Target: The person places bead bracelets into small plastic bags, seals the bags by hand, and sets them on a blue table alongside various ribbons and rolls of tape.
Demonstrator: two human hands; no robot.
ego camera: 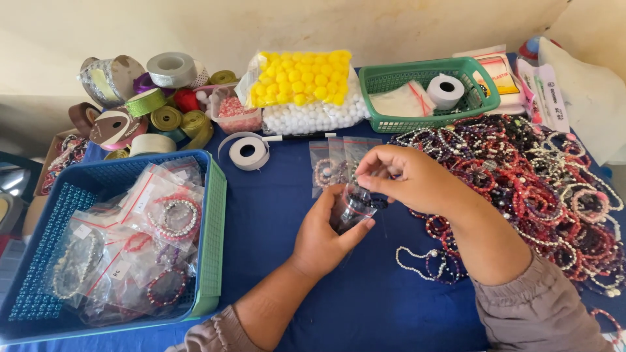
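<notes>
While the left hand (324, 236) cups a small clear plastic zip bag (353, 207) above the blue-clothed surface (274, 215), its grip closed around it, the right hand (404, 177) pinches the bag's top edge. Bagged bead bracelets (166, 218) fill the blue plastic basket (45, 195); the green plastic basket (482, 78) holds a white tape roll (446, 90).

Home craft table w/ bead bracelets (541, 182), ribbon rolls (147, 104), bagged stock in blue basket (39, 195).
</notes>
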